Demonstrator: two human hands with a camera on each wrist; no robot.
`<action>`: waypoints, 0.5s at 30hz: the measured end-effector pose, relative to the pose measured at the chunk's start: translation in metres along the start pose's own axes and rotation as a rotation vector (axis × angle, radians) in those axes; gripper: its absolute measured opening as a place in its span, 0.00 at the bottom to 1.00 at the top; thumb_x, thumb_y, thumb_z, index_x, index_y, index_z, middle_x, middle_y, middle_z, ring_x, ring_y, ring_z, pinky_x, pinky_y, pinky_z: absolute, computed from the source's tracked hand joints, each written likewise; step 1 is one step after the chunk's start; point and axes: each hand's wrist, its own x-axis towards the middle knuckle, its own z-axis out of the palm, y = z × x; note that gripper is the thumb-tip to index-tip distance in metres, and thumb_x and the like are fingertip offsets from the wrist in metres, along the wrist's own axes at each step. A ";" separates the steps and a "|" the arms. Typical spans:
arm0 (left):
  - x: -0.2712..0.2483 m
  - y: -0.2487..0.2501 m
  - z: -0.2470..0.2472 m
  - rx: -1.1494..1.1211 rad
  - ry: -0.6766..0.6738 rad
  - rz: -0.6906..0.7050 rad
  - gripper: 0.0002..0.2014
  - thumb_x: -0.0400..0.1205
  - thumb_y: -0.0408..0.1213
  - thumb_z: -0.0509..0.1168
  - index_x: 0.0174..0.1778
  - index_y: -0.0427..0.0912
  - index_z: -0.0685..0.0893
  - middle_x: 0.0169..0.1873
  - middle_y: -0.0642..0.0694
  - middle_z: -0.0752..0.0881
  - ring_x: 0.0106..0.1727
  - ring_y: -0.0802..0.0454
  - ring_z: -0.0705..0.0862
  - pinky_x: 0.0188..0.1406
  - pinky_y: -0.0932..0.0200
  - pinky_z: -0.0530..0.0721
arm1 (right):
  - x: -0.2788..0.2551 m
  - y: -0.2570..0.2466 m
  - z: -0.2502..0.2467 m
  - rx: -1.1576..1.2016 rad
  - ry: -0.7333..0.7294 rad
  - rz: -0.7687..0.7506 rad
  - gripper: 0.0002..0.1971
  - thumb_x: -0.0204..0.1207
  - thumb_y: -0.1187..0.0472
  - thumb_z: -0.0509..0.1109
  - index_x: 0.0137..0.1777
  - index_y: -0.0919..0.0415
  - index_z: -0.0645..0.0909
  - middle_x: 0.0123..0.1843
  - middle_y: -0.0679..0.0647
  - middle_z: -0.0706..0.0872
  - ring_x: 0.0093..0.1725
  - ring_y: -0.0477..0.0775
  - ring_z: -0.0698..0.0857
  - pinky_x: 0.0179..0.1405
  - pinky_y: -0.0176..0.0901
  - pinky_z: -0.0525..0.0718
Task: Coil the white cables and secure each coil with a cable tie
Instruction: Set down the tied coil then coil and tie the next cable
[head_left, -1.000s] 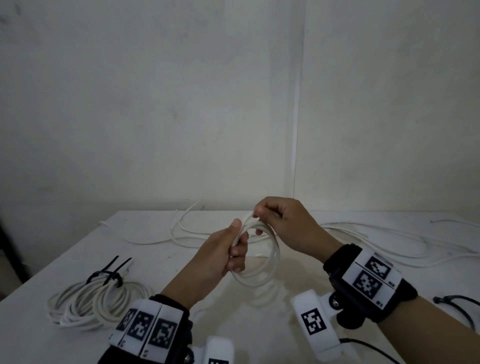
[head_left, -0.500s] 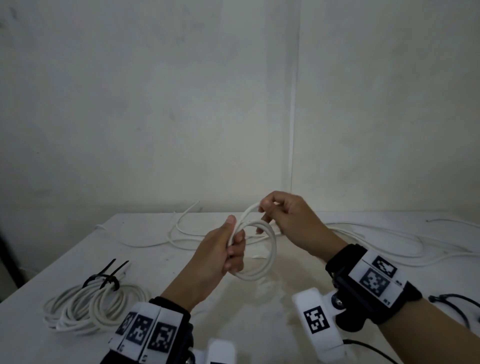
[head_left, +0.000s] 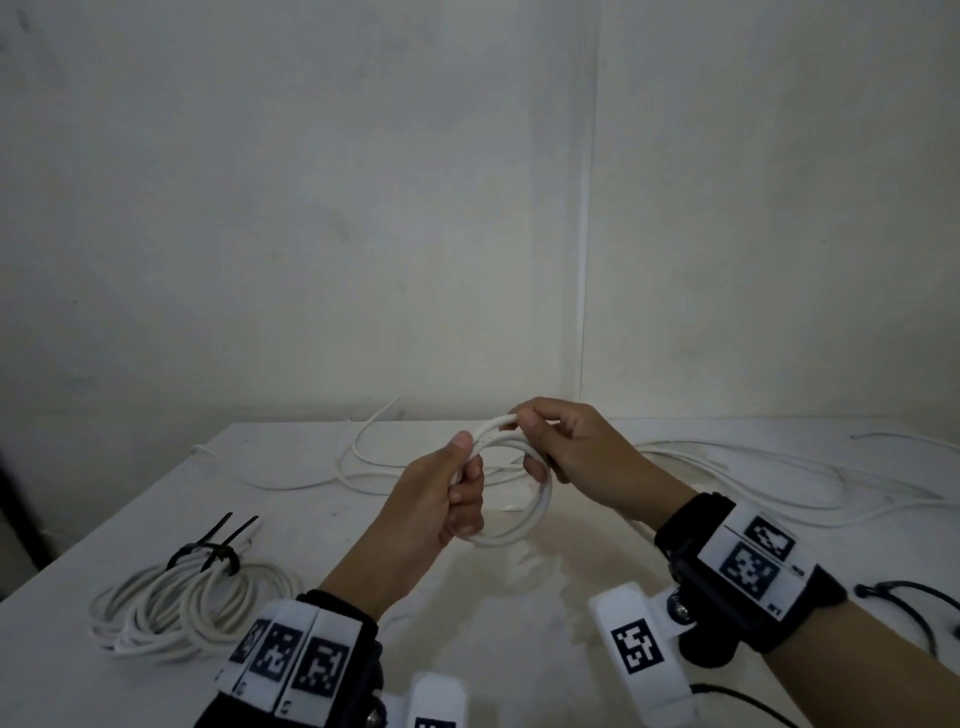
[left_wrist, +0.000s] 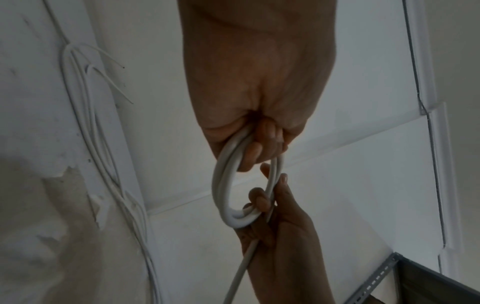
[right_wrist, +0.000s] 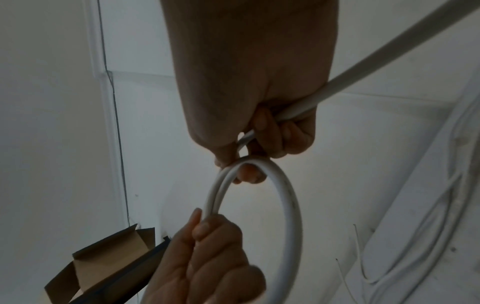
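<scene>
White table (head_left: 363, 561): tied cable coil (head_left: 192, 603), loose cables (head_left: 753, 483), perhaps black ties (head_left: 904, 592).

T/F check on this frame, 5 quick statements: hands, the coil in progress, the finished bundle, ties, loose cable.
1. The left hand grips the small coil at its side. True.
2. The right hand is empty and rests on the table. False: it pinches the cable at the top of the coil, above the table.
3. The finished bundle at the left carries black cable ties. True.
4. The coil in the hands is already tied. False: no tie shows on it.
5. Loose white cable lies across the far side of the table. True.
</scene>
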 end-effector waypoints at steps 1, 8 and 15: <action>0.002 0.000 0.000 -0.031 0.020 0.013 0.20 0.86 0.43 0.49 0.28 0.40 0.69 0.15 0.54 0.62 0.14 0.61 0.58 0.16 0.69 0.60 | 0.000 0.002 0.002 -0.009 0.013 -0.023 0.13 0.85 0.60 0.55 0.48 0.61 0.82 0.23 0.46 0.77 0.21 0.37 0.72 0.25 0.25 0.68; 0.016 0.008 -0.024 -0.362 0.182 0.119 0.19 0.86 0.43 0.49 0.29 0.43 0.68 0.12 0.56 0.63 0.11 0.62 0.59 0.12 0.70 0.61 | -0.010 0.036 -0.003 -0.304 0.121 -0.039 0.15 0.84 0.61 0.56 0.64 0.43 0.76 0.30 0.41 0.75 0.30 0.37 0.74 0.34 0.28 0.71; 0.029 0.022 -0.051 -0.472 0.353 0.242 0.18 0.87 0.43 0.51 0.29 0.44 0.66 0.11 0.56 0.63 0.11 0.61 0.60 0.11 0.71 0.61 | -0.023 0.080 -0.001 -1.006 0.037 -0.188 0.33 0.78 0.67 0.66 0.79 0.52 0.58 0.44 0.57 0.81 0.34 0.52 0.76 0.30 0.40 0.71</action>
